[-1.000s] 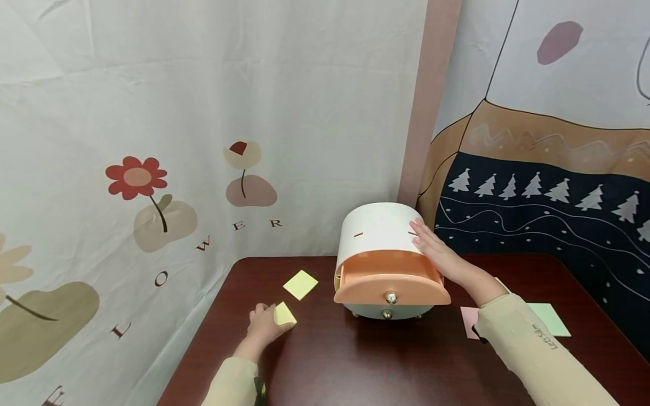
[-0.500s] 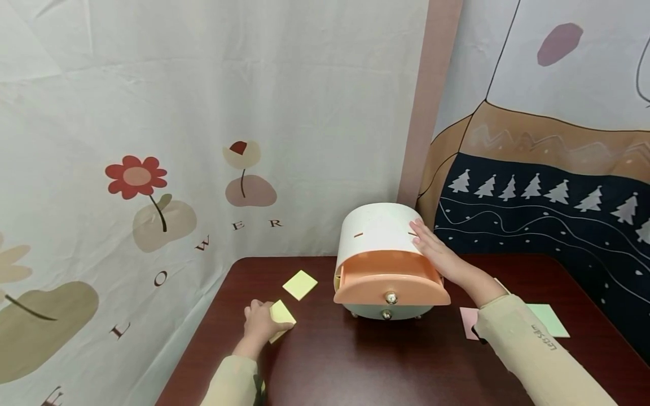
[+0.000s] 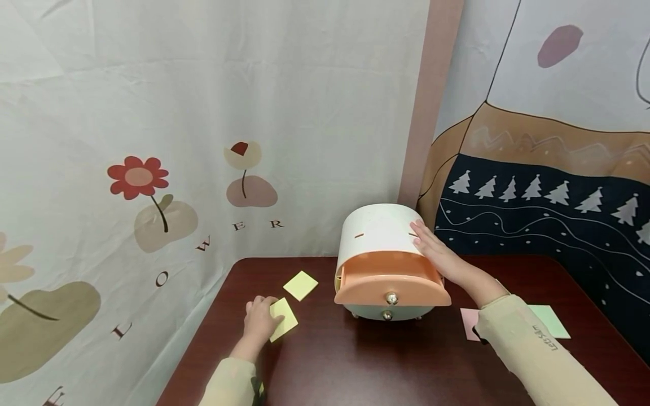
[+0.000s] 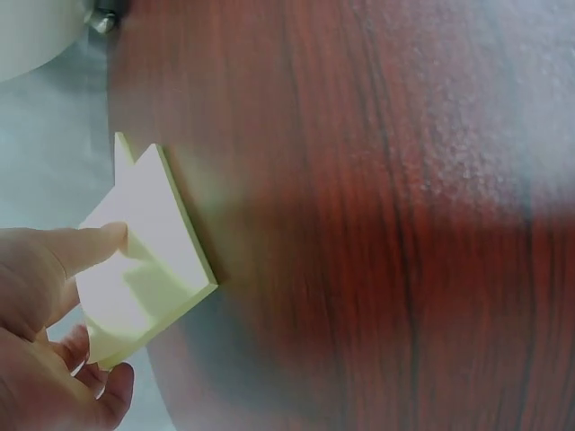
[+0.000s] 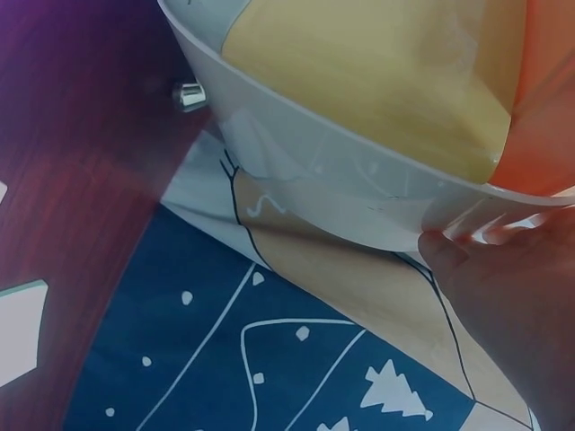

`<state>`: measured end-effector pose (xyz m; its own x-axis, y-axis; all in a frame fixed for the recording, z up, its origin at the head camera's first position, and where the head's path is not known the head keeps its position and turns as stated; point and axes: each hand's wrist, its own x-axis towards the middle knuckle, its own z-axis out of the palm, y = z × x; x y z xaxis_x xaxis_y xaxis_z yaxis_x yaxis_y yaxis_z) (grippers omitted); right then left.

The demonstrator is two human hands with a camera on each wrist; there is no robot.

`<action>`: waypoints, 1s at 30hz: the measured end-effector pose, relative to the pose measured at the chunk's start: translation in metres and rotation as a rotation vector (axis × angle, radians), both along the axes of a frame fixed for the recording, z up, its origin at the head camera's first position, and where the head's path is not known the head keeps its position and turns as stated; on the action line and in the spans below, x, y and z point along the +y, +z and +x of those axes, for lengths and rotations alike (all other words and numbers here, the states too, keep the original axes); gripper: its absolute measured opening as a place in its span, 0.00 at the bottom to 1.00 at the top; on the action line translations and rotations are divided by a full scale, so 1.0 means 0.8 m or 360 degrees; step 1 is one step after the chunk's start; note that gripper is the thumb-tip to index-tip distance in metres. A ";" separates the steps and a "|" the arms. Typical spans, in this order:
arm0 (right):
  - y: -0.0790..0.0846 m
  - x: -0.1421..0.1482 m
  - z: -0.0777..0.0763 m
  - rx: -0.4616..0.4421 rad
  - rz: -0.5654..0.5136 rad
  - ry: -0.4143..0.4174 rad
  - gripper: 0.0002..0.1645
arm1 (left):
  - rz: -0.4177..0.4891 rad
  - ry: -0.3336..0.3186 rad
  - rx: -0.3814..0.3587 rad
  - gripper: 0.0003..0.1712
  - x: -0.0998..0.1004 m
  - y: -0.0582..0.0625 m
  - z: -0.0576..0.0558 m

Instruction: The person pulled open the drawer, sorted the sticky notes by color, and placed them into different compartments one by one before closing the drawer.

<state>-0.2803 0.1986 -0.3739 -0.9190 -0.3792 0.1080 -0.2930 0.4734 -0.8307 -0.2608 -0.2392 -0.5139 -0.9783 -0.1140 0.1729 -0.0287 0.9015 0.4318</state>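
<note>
My left hand (image 3: 259,322) pinches a pale yellow sticky note pad (image 3: 284,320) at the left of the table. In the left wrist view the thumb lies over the pad's face (image 4: 166,233), with fingertips curled at its lower edge. Just beyond it lies a second yellow sticky note pad (image 3: 301,285). A white rounded drawer box (image 3: 378,220) stands at the back, its orange upper drawer (image 3: 355,292) pulled out. My right hand (image 3: 442,256) rests on the right side of the box's top, fingers fairly straight. In the right wrist view its fingertips are partly hidden by glare.
Pink notes (image 3: 469,324) and green notes (image 3: 550,321) lie at the right, partly covered by the right sleeve. Below the orange drawer is a shut grey-green drawer (image 3: 363,310) with a round knob. Printed cloth (image 3: 315,141) hangs behind the dark red table (image 3: 386,366).
The left hand has drawn slightly left with the sticky note pad, which has turned so more of its face shows. The right hand has stayed on the box.
</note>
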 end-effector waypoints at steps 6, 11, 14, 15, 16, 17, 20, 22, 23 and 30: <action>-0.001 0.003 0.002 -0.0003 0.0055 -0.0017 0.37 | -0.0023 -0.0044 0.0008 0.21 0.002 0.004 0.003; -0.003 0.004 0.001 0.0028 0.0086 -0.0014 0.36 | -0.0037 -0.0052 -0.0007 0.20 0.003 0.007 0.004; -0.004 0.003 0.000 0.0037 0.0072 -0.0004 0.36 | -0.0043 -0.0056 -0.0005 0.19 0.003 0.008 0.005; -0.004 0.003 0.000 0.0036 0.0069 -0.0002 0.36 | -0.0042 -0.0056 -0.0001 0.19 0.003 0.009 0.005; -0.005 0.003 -0.001 0.0036 0.0067 -0.0001 0.36 | -0.0041 -0.0058 0.0004 0.18 0.003 0.010 0.006; -0.005 0.003 -0.001 0.0036 0.0067 -0.0001 0.36 | -0.0041 -0.0060 0.0010 0.18 0.004 0.010 0.006; -0.005 0.003 -0.002 0.0032 0.0066 0.0001 0.36 | -0.0043 -0.0075 0.0043 0.16 0.005 0.013 0.007; -0.005 0.002 -0.003 0.0031 0.0062 0.0003 0.36 | -0.0047 -0.0093 0.0080 0.14 0.006 0.015 0.008; -0.005 0.002 -0.003 0.0031 0.0060 0.0004 0.36 | -0.0050 -0.0101 0.0101 0.14 0.007 0.017 0.008; -0.004 0.001 -0.002 0.0029 0.0051 0.0004 0.36 | -0.0045 -0.0095 0.0154 0.12 0.013 0.024 0.010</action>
